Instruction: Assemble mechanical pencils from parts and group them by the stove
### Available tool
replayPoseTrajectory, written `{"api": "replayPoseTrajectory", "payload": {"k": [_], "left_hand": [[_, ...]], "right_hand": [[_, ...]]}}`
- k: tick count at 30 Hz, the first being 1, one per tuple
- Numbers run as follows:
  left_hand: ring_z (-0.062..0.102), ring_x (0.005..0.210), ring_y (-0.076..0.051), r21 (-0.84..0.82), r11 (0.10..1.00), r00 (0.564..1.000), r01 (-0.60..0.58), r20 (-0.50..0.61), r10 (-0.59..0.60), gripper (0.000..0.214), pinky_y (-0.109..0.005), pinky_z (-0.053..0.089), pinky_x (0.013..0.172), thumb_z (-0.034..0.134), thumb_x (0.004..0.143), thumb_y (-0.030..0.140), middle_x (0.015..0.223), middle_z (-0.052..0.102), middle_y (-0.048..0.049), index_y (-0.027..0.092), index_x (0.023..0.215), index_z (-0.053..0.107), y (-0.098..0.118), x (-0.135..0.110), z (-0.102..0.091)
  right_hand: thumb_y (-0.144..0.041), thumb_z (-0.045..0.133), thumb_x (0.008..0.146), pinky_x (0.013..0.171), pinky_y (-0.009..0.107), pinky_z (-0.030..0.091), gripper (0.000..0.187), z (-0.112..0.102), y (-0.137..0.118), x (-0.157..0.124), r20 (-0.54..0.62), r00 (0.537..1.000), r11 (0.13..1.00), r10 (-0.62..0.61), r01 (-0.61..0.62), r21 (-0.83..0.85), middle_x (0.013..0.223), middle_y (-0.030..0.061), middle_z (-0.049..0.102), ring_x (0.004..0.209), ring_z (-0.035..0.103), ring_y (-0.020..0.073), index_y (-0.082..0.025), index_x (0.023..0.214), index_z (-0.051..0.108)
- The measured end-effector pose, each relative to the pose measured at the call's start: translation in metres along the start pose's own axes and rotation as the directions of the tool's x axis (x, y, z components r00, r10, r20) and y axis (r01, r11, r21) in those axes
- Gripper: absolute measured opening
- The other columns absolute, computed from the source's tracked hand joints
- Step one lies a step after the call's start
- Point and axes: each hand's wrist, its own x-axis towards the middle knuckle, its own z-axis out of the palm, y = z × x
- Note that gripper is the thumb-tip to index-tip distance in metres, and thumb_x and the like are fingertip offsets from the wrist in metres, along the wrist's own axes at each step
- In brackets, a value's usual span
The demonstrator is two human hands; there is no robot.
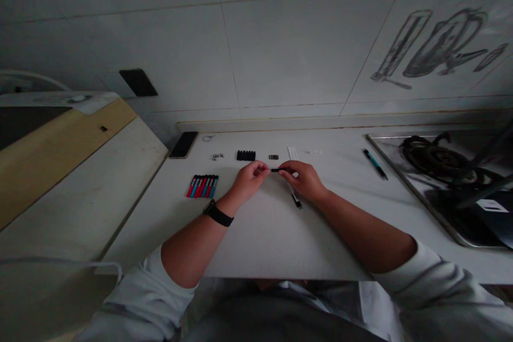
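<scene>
Between my two hands, over the middle of the counter, is a small dark pen part (274,170). My left hand (253,177) pinches its left end, and my right hand (301,177) has fingertips closed on the other end. A white and black pen piece (295,197) lies beside and partly under my right hand. Just beyond my hands are a row of black pen grips (246,155), a cluster of small dark parts (273,157) and thin white refill-like sticks (293,153). Red and teal pen barrels (202,186) with dark ends lie side by side left of my left wrist.
Small metallic pieces (217,156) and tiny pale spring-like pieces (315,152) sit on the white counter (272,246). A phone (184,145) lies at the back left. A teal and black pen (375,164) rests near the gas stove (436,171). A box-like panel (88,181) borders the left.
</scene>
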Motion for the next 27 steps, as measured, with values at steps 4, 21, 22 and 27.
{"api": "replayPoseTrajectory", "payload": {"k": [4,21,22,27], "left_hand": [[0.057,0.068,-0.014,0.013,1.000,0.999,-0.027,-0.017,0.028,0.017,-0.024,0.045,0.062,0.066,0.092,0.037,0.077,0.063,-0.0006,0.019,0.094,0.066,0.0017,-0.0006,0.0002],[0.057,0.069,-0.014,0.051,0.999,0.999,-0.020,-0.042,0.022,0.016,-0.024,0.044,0.063,0.065,0.092,0.035,0.073,0.061,-0.0001,0.019,0.095,0.065,0.0032,0.0001,-0.0019],[0.057,0.068,-0.014,0.051,0.999,0.999,-0.018,-0.042,0.020,0.016,-0.024,0.044,0.063,0.065,0.092,0.035,0.073,0.061,0.0000,0.019,0.095,0.065,0.0035,0.0000,-0.0019],[0.056,0.067,-0.014,0.039,0.999,0.999,-0.020,-0.047,0.022,0.016,-0.025,0.043,0.063,0.065,0.092,0.036,0.072,0.060,0.0004,0.020,0.094,0.065,0.0034,0.0002,-0.0019]], "right_hand": [[-0.039,0.066,0.097,0.073,0.031,0.056,0.021,-0.0028,-0.0017,0.0000,0.042,0.999,1.000,0.019,-0.019,-0.005,0.090,0.0046,0.077,0.075,0.071,0.0175,-0.024,0.109,0.072],[-0.028,0.062,0.096,0.073,0.031,0.055,0.011,-0.0034,-0.0035,-0.0016,0.024,1.000,1.000,-0.016,0.017,-0.018,0.093,0.0052,0.070,0.076,0.067,0.0163,-0.022,0.105,0.062],[-0.030,0.059,0.098,0.072,0.031,0.055,0.010,-0.0036,-0.0037,-0.0015,0.031,0.999,0.999,-0.016,0.017,-0.028,0.092,0.0053,0.069,0.076,0.066,0.0163,-0.022,0.103,0.063],[-0.033,0.062,0.097,0.074,0.032,0.057,0.020,-0.0031,-0.0033,-0.0022,0.041,0.999,1.000,-0.006,0.005,0.022,0.101,0.0063,0.070,0.080,0.068,0.0167,-0.023,0.114,0.061]]}}
